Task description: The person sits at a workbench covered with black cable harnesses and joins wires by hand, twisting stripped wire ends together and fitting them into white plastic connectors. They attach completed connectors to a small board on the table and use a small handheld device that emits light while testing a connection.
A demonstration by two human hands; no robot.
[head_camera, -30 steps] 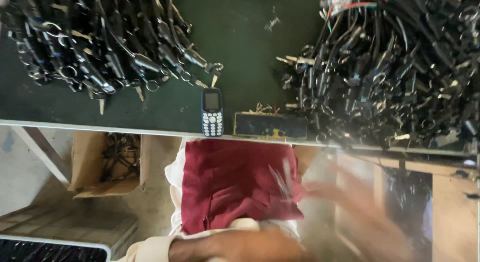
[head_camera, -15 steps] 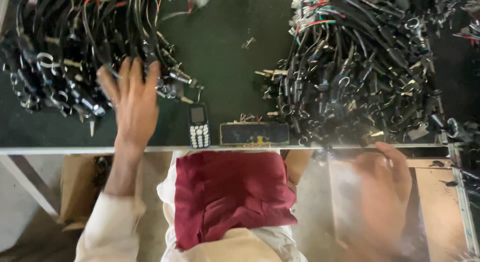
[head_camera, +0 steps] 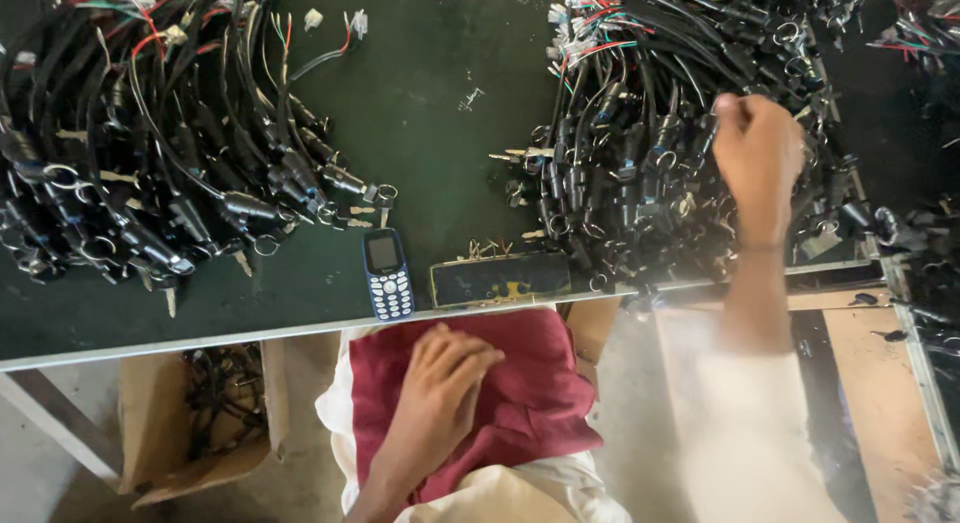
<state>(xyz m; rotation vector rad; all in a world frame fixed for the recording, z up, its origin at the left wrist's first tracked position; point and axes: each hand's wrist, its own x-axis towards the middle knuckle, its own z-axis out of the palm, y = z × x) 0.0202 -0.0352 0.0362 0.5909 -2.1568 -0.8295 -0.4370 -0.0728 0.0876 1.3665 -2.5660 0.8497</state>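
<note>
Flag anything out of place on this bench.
The phone lies at the table's near edge between two heaps of wiring, the only non-work item. A stray connector bit lies alone mid-table. Otherwise nothing looks spilled or damaged.

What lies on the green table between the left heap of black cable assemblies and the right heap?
In the head view, bare green table mostly, plus a small keypad phone and a dark flat block near the front edge.

Right hand (head_camera: 757, 153) pinching cable pile (head_camera: 660, 133); left hand (head_camera: 440, 388) lap.

Soft, even daylight, dim over the dark table (head_camera: 440, 103); the right sleeve (head_camera: 760, 423) is motion-blurred and pale with glare.
</note>
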